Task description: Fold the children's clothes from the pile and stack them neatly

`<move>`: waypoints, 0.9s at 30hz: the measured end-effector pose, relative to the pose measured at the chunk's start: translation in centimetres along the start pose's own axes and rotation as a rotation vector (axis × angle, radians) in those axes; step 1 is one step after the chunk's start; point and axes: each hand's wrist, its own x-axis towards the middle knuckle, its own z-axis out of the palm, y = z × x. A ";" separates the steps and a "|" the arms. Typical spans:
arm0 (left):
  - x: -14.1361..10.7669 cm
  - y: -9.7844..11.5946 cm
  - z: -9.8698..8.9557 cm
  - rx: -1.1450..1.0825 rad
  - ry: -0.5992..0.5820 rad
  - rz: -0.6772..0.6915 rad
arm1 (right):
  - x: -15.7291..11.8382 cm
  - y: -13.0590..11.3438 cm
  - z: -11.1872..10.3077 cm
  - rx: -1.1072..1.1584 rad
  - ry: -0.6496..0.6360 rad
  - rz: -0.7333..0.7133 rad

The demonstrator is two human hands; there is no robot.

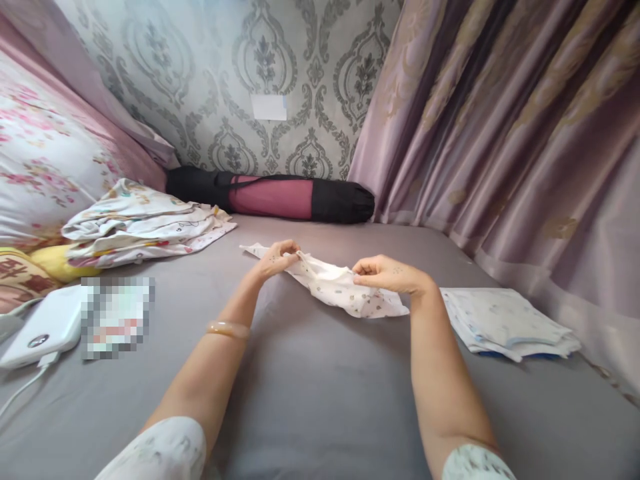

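A small white cloth [340,290] with a scattered print spans the space between my two hands, low over the grey sheet. My left hand [277,259] pinches its upper edge, and a corner of the fabric sticks out to the left past my fingers. On the other side, my right hand [387,273] has its fingers closed on the cloth's upper edge. The lower part of the cloth hangs down in folds towards me, with one corner reaching right beneath my right wrist. Whether it is a garment or a plain cloth cannot be made out.
Folded cloths [505,323] lie in a stack at right. At left are a crumpled pile of printed fabric [145,223], a white power bank [50,327] with a cable and a blurred-out packet [117,319]. A black and maroon roll bag [270,197] lies along the wall.
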 end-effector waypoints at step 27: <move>-1.9 13.7 -12.5 0.045 -0.168 -0.164 | -1.6 -6.9 -6.5 -0.095 0.245 -0.062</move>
